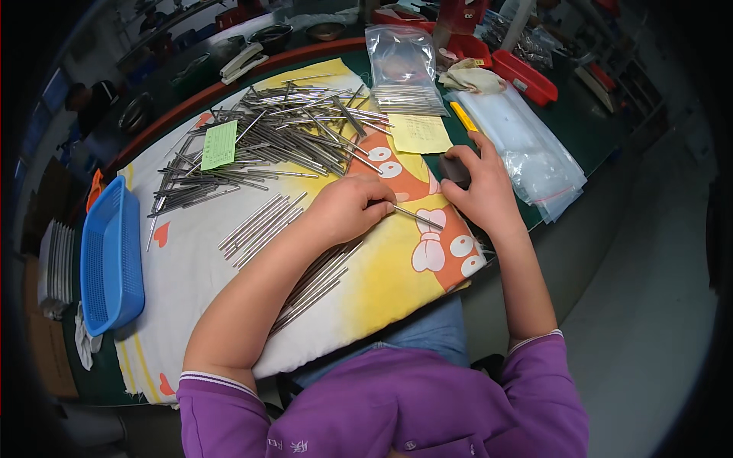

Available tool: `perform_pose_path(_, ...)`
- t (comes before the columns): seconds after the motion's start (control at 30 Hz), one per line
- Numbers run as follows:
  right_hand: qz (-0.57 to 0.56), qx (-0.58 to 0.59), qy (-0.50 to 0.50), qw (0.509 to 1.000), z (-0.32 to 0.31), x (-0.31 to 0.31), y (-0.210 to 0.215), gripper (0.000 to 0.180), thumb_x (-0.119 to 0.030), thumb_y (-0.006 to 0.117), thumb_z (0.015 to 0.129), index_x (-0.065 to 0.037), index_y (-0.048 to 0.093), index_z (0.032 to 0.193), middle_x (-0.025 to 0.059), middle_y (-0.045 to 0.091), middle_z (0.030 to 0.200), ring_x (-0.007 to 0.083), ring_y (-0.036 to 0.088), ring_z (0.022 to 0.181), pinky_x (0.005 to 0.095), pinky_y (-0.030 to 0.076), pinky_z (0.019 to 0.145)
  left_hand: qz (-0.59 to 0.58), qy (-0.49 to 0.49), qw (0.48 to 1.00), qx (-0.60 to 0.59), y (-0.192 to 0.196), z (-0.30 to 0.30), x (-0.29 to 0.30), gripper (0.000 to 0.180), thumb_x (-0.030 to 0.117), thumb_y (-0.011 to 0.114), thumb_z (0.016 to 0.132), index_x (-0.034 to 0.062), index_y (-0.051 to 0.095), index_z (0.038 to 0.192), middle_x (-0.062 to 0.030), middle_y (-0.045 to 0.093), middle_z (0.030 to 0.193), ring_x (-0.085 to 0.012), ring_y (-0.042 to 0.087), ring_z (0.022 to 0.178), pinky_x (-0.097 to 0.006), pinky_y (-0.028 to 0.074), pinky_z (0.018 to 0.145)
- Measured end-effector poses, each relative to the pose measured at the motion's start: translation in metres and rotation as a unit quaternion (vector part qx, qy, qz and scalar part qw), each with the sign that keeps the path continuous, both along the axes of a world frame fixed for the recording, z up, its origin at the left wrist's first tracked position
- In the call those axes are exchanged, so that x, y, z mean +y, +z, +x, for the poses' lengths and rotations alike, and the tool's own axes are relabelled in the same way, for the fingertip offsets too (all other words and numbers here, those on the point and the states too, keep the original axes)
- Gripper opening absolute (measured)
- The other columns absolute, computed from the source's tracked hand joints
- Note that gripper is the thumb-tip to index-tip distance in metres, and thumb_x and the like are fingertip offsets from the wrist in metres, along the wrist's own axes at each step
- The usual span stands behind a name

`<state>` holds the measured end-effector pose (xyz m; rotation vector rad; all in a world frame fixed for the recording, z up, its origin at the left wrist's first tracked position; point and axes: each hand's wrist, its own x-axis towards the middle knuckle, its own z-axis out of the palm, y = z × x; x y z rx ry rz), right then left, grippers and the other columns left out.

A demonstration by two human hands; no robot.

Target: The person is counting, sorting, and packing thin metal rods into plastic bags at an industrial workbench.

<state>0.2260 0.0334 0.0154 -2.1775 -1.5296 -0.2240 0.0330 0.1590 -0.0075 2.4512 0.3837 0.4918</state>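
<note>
My left hand (350, 208) is closed around a thin metal rod (421, 218), whose free end points right over the patterned cloth (366, 294). My right hand (489, 187) grips a small dark block (453, 171) between thumb and fingers, just apart from the rod; what the block is made of I cannot tell. Beyond my left hand lies a tangled pile of metal rods (298, 141) with a green paper slip (219, 145) on top. Beside my left forearm several rods (259, 227) lie side by side, and another row (311, 294) is partly hidden under that arm.
A blue plastic basket (114, 267) stands at the left edge. Farther back are a clear bag of rods (405, 95), a yellow paper note (420, 134) and a yellow-handled tool (463, 117). Flat plastic bags (527, 145) and a red bin (525, 79) sit at the right.
</note>
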Motion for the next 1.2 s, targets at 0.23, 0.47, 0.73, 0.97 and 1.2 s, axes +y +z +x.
perform_pose_path(0.23,0.0,0.057,-0.043,0.997,0.024,-0.018,-0.005,0.047,-0.018,0.067,0.068,-0.016,0.054,0.114,0.017,0.042,0.128,0.0333,0.042,0.118,0.041,0.033,0.099,0.012,0.0,1.0,0.008,0.002,0.0,0.0,0.014,0.021,0.06,0.079,0.0103,0.065,0.086,-0.0076,0.061,0.084,-0.0258,0.057,0.084,-0.035,0.046,0.074)
perform_pose_path(0.47,0.121,0.28,0.072,0.95,0.024,-0.025,-0.008,0.057,-0.014,0.064,0.069,-0.011,0.046,0.123,0.0131,0.052,0.118,0.0272,0.05,0.111,0.0351,0.036,0.097,0.01,-0.006,1.0,-0.005,-0.004,0.001,0.003,0.013,0.02,0.059,0.079,0.0102,0.065,0.086,-0.0077,0.061,0.084,-0.0258,0.057,0.084,-0.036,0.046,0.073)
perform_pose_path(0.73,0.112,0.242,0.08,0.96,0.014,-0.037,-0.003,0.053,-0.01,0.064,0.064,-0.012,0.055,0.116,0.0109,0.049,0.12,0.0229,0.045,0.116,0.0352,0.035,0.098,-0.001,0.007,1.0,0.009,-0.002,0.001,0.002,0.014,0.021,0.061,0.078,0.0103,0.066,0.086,-0.0084,0.061,0.083,-0.0262,0.057,0.082,-0.036,0.046,0.072)
perform_pose_path(0.97,0.016,0.193,0.235,0.953,-0.007,-0.033,-0.004,0.047,-0.01,0.064,0.057,-0.013,0.065,0.104,0.0119,0.048,0.116,0.0244,0.048,0.11,0.0336,0.038,0.093,-0.001,-0.002,1.0,0.002,-0.004,0.002,0.003,0.012,0.019,0.062,0.077,0.0102,0.066,0.085,-0.0082,0.061,0.08,-0.0265,0.058,0.08,-0.035,0.047,0.07)
perform_pose_path(1.2,-0.003,0.176,0.271,0.947,-0.013,-0.032,-0.002,0.047,-0.009,0.065,0.055,-0.013,0.066,0.102,0.0121,0.048,0.115,0.0257,0.048,0.109,0.0342,0.039,0.093,0.0,-0.006,1.0,-0.014,-0.001,0.0,0.001,0.012,0.018,0.062,0.076,0.0092,0.066,0.084,-0.0083,0.062,0.08,-0.0265,0.058,0.08,-0.035,0.047,0.07)
